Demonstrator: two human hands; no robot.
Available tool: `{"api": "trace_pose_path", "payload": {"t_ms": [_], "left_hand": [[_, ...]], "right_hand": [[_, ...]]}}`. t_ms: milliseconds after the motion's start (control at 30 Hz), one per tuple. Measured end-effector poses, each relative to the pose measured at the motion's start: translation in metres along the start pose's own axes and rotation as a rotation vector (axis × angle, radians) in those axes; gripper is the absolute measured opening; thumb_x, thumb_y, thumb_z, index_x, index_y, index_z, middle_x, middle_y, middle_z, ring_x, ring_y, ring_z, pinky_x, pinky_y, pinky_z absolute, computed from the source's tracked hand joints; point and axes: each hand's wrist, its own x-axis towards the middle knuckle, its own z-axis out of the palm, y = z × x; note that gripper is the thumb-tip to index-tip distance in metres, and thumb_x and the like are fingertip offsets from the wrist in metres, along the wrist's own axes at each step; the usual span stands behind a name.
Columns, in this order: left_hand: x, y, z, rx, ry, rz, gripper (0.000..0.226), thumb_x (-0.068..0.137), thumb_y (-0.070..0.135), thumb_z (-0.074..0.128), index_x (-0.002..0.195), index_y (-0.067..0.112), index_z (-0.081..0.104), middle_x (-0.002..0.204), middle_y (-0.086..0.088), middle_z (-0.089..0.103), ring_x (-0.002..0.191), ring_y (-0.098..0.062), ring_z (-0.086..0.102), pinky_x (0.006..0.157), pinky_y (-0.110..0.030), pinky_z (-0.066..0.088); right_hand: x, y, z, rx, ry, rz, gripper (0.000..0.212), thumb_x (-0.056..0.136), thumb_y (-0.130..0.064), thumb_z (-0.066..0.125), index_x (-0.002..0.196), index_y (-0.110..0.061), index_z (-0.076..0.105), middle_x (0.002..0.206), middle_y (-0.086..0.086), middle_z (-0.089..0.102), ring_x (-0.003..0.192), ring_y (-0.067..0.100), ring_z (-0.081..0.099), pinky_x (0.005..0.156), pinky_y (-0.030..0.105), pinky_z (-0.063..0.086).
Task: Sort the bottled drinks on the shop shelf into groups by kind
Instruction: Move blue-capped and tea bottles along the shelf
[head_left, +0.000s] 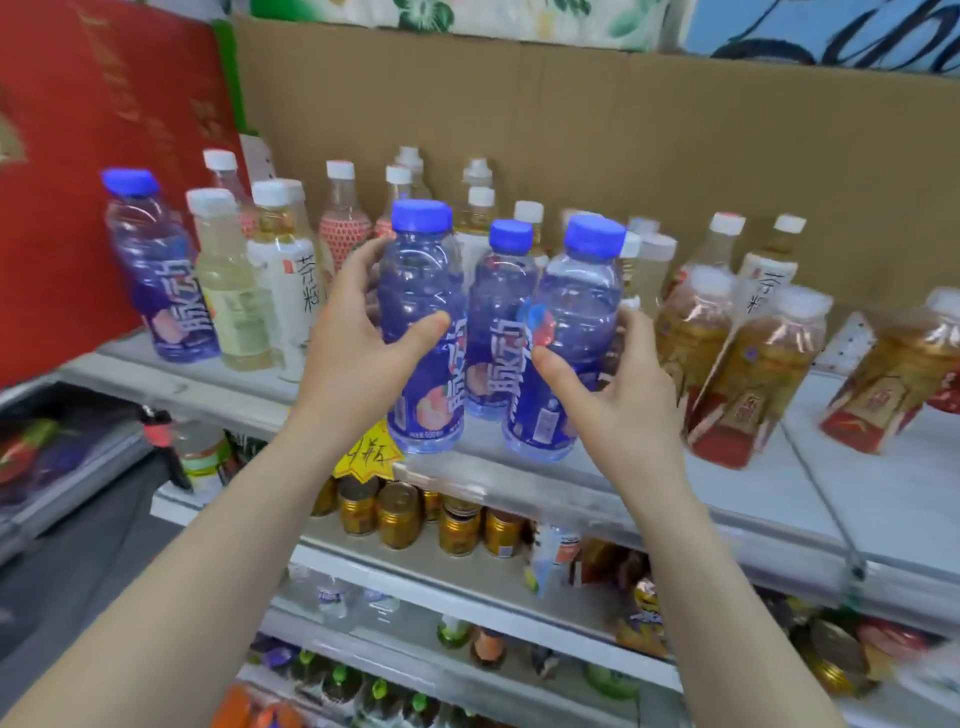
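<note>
Three blue-capped, blue-labelled drink bottles stand close together near the front edge of the top shelf (597, 499). My left hand (358, 353) grips the left one (423, 332), thumb across its front. My right hand (618, 400) curls round the right one (566, 343), thumb on the label and fingers behind. The middle blue bottle (498, 317) stands between them, a little further back. A fourth blue bottle (161, 270) stands apart at the shelf's far left. Behind are several white-capped bottles (280, 270) of pale tea and juice.
Amber tea bottles in clear shrink-wrap (753, 364) stand and lean on the right of the shelf. A cardboard sheet (571, 114) backs the shelf and a red box (78, 156) closes its left end. Gold cans (400, 514) and other goods fill the lower shelves.
</note>
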Motion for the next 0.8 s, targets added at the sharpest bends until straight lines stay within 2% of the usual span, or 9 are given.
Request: {"api": "trace_pose_path", "payload": {"t_ms": [67, 167, 233, 333, 433, 500, 567, 667, 800], "left_hand": [[0.010, -0.012, 0.000, 0.007, 0.004, 0.005, 0.066, 0.083, 0.012, 0.077, 0.135, 0.031, 0.041, 0.123, 0.021, 0.057, 0.100, 0.005, 0.063, 0.086, -0.020, 0.053], [0.020, -0.025, 0.004, 0.001, 0.007, -0.003, 0.068, 0.079, 0.016, 0.080, 0.131, 0.036, 0.041, 0.121, 0.026, 0.057, 0.103, 0.001, 0.064, 0.094, -0.036, 0.054], [0.027, -0.032, 0.008, -0.006, 0.008, -0.002, 0.070, 0.075, 0.021, 0.080, 0.132, 0.035, 0.042, 0.122, 0.024, 0.058, 0.105, -0.002, 0.065, 0.095, -0.044, 0.054], [0.033, -0.038, 0.015, -0.002, 0.000, -0.007, 0.069, 0.071, 0.029, 0.077, 0.128, 0.042, 0.041, 0.121, 0.027, 0.059, 0.106, -0.003, 0.066, 0.094, -0.045, 0.054], [0.035, -0.045, 0.019, 0.036, -0.025, 0.014, 0.072, 0.076, 0.022, 0.082, 0.133, 0.037, 0.041, 0.125, 0.024, 0.057, 0.109, -0.002, 0.063, 0.096, -0.042, 0.052], [0.037, -0.049, 0.021, 0.062, -0.026, 0.023, 0.072, 0.078, 0.018, 0.082, 0.133, 0.036, 0.040, 0.122, 0.030, 0.055, 0.107, 0.002, 0.062, 0.097, -0.037, 0.052], [0.039, -0.051, 0.022, 0.088, -0.035, 0.033, 0.071, 0.078, 0.019, 0.081, 0.129, 0.041, 0.038, 0.114, 0.041, 0.054, 0.105, 0.008, 0.061, 0.095, -0.031, 0.052], [0.045, -0.053, 0.022, 0.099, -0.048, 0.063, 0.068, 0.079, 0.019, 0.080, 0.125, 0.043, 0.036, 0.111, 0.050, 0.050, 0.104, 0.013, 0.058, 0.092, -0.028, 0.051], [0.051, -0.058, 0.022, 0.110, -0.069, 0.105, 0.068, 0.080, 0.021, 0.080, 0.130, 0.036, 0.036, 0.124, 0.025, 0.053, 0.114, -0.002, 0.057, 0.097, -0.033, 0.050]], "right_hand": [[0.002, 0.000, 0.017, -0.036, 0.012, -0.011, 0.057, 0.081, -0.041, 0.080, 0.126, -0.027, 0.048, 0.112, -0.018, 0.068, 0.098, -0.002, 0.066, 0.087, 0.030, 0.055], [0.004, 0.002, 0.033, -0.093, 0.029, -0.053, 0.059, 0.082, -0.042, 0.078, 0.129, -0.026, 0.047, 0.119, -0.013, 0.063, 0.104, 0.000, 0.062, 0.086, 0.019, 0.049], [0.008, 0.003, 0.040, -0.136, 0.037, -0.097, 0.058, 0.082, -0.042, 0.077, 0.128, -0.024, 0.047, 0.119, -0.010, 0.057, 0.109, 0.005, 0.055, 0.086, 0.017, 0.043], [0.013, 0.005, 0.048, -0.173, 0.036, -0.114, 0.057, 0.083, -0.041, 0.076, 0.128, -0.022, 0.047, 0.119, -0.010, 0.053, 0.110, 0.008, 0.052, 0.084, 0.019, 0.040], [0.016, 0.008, 0.056, -0.173, 0.034, -0.114, 0.059, 0.087, -0.039, 0.074, 0.134, -0.020, 0.045, 0.123, -0.010, 0.049, 0.113, 0.004, 0.048, 0.086, 0.006, 0.036], [0.018, 0.009, 0.062, -0.165, 0.047, -0.105, 0.059, 0.088, -0.037, 0.074, 0.135, -0.019, 0.043, 0.125, -0.009, 0.049, 0.115, 0.004, 0.046, 0.087, 0.002, 0.034], [0.018, 0.011, 0.068, -0.157, 0.052, -0.087, 0.062, 0.089, -0.034, 0.074, 0.139, -0.017, 0.040, 0.131, -0.006, 0.049, 0.120, 0.006, 0.046, 0.091, 0.006, 0.035], [0.019, 0.015, 0.077, -0.171, 0.075, -0.043, 0.069, 0.091, -0.034, 0.071, 0.147, -0.015, 0.035, 0.139, -0.001, 0.048, 0.128, 0.011, 0.045, 0.102, 0.024, 0.042], [0.024, 0.015, 0.086, -0.245, 0.103, 0.006, 0.074, 0.092, -0.038, 0.069, 0.150, -0.013, 0.030, 0.141, 0.004, 0.048, 0.127, 0.017, 0.047, 0.101, 0.039, 0.047]]}}
